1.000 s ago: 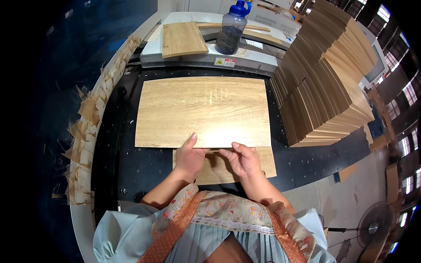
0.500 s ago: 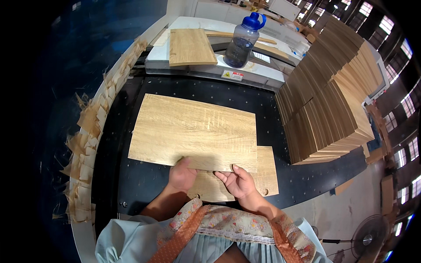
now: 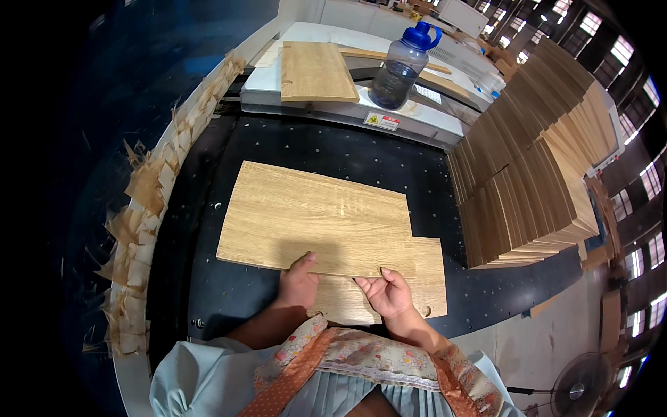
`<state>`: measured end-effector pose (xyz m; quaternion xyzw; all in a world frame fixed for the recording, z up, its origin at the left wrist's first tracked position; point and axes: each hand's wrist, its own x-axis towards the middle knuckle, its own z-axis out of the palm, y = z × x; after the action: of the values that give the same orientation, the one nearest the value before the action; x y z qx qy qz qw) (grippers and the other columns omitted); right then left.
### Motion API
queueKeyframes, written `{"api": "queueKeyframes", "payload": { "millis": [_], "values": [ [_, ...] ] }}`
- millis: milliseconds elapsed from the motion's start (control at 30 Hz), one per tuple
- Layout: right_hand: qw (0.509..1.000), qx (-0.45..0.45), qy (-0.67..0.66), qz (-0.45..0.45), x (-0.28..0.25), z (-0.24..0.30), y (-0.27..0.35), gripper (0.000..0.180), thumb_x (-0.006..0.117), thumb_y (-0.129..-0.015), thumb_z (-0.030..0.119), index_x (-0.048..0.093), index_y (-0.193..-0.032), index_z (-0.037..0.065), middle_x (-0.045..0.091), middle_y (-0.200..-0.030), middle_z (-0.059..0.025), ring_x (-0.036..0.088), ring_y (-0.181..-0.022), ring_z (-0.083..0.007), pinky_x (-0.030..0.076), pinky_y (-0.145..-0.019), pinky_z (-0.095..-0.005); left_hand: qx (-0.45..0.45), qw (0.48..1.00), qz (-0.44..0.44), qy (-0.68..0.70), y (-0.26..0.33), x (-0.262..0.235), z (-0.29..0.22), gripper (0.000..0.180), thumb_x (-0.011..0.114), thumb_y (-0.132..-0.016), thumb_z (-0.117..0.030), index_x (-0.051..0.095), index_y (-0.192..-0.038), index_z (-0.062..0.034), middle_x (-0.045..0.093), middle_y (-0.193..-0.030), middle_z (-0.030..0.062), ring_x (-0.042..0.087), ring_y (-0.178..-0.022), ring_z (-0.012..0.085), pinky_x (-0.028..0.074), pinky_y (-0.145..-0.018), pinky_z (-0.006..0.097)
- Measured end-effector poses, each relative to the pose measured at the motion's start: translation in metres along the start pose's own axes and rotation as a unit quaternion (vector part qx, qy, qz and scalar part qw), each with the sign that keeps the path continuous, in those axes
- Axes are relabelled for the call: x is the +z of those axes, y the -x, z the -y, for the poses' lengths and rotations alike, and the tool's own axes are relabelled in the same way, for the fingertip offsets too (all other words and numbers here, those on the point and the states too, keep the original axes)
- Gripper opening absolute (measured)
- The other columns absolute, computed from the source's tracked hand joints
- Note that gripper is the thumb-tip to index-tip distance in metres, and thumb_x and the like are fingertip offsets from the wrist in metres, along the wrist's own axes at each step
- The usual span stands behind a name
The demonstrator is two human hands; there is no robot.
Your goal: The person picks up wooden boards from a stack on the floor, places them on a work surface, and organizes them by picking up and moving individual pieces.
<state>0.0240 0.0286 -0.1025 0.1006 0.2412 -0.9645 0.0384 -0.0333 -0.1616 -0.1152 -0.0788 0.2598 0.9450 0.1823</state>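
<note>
A wood-grain board [image 3: 313,219] is tilted over a black worktable, its near edge between both my hands. My left hand [image 3: 299,283] grips that edge left of its middle, thumb on top and fingers beneath. Further right, my right hand [image 3: 390,293] pinches the same edge, thumb on the upper face, fingers curled under. A second wood-grain board [image 3: 427,278] lies on the table below, partly covered by the held one; a round hole shows near its right corner. The undersides of my fingers are hidden.
The black table [image 3: 292,142] has small studs. At its far side, a white machine ledge [image 3: 260,97] bears another board [image 3: 316,73] and a blue-lidded bottle [image 3: 399,73]. Tall stacked cardboard sheets [image 3: 500,201] stand at right. Torn tape pieces [image 3: 149,187] line the left edge; a fan [image 3: 577,389] stands lower right.
The held board has come slightly nearer and lower, both hands moving with it. The whole view has shifted a little, so the background sits further right.
</note>
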Motion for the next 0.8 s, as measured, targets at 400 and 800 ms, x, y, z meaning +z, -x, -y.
{"api": "queueKeyframes", "payload": {
  "millis": [400,800],
  "values": [
    [0.999,-0.024,0.031,0.017,0.001,-0.001,0.003,0.045,0.055,-0.085,0.01,0.042,-0.126,0.001,0.052,-0.126,-0.0145,0.051,-0.115,-0.0303,0.041,-0.099,-0.0469,0.073,0.994,-0.009,-0.084,-0.001,-0.009,0.006,0.026,0.06,-0.085,-0.013,0.057,-0.108,-0.0007,0.058,-0.108,0.0106,0.06,-0.097,0.024,0.054,-0.072,0.044],
    [0.993,-0.041,0.088,0.065,0.0,-0.011,0.003,0.059,0.059,-0.087,0.026,0.032,-0.135,0.003,0.042,-0.136,-0.0139,0.042,-0.125,-0.0292,0.032,-0.106,-0.0466,0.048,0.992,-0.02,-0.116,0.0,-0.014,0.0,0.034,0.06,-0.083,-0.01,0.051,-0.115,-0.0024,0.058,-0.106,0.0096,0.059,-0.096,0.0216,0.052,-0.074,0.04]
  ]
}}
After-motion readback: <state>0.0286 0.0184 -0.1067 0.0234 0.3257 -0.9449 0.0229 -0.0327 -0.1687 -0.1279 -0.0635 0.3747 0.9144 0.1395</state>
